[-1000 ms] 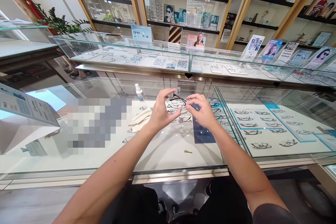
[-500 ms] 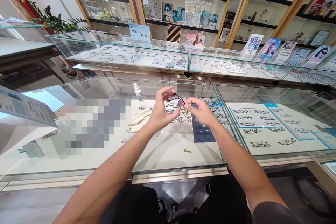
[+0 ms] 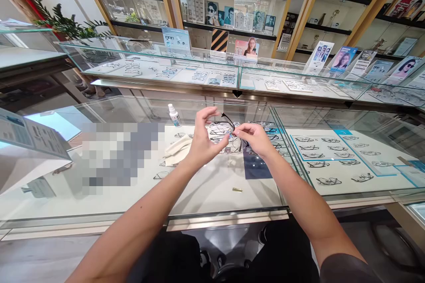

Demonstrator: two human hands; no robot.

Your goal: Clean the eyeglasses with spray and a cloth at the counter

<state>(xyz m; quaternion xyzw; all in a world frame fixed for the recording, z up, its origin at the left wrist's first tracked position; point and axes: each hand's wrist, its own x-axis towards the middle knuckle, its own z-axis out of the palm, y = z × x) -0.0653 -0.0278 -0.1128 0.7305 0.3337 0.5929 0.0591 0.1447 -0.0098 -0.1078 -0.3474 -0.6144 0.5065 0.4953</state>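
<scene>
A pair of dark-framed eyeglasses (image 3: 228, 120) is held up above the glass counter, one temple arm pointing up and to the left. My right hand (image 3: 255, 138) pinches it near the hinge with thumb and fingertips. My left hand (image 3: 201, 138) curves around its other side in a wide C shape, the thumb tip against the frame and the fingers near the temple end. Much of the frame is hidden or blends with the spectacles behind. Left of my hands lie a cream cloth (image 3: 178, 150) and a white spray bottle (image 3: 174, 116), which stands upright.
Beneath my hands is a glass display counter (image 3: 212, 199) with rows of spectacles (image 3: 328, 181) on the right. A small gold-coloured bar (image 3: 237, 190) lies near the front, a navy panel (image 3: 259, 169) under my right hand. Another glass showcase (image 3: 159, 75) runs behind.
The eyeglasses have turned slightly in my hands, so the temple arm now points more steeply up. My left fingers have lifted a little. Both arms stay almost in place.
</scene>
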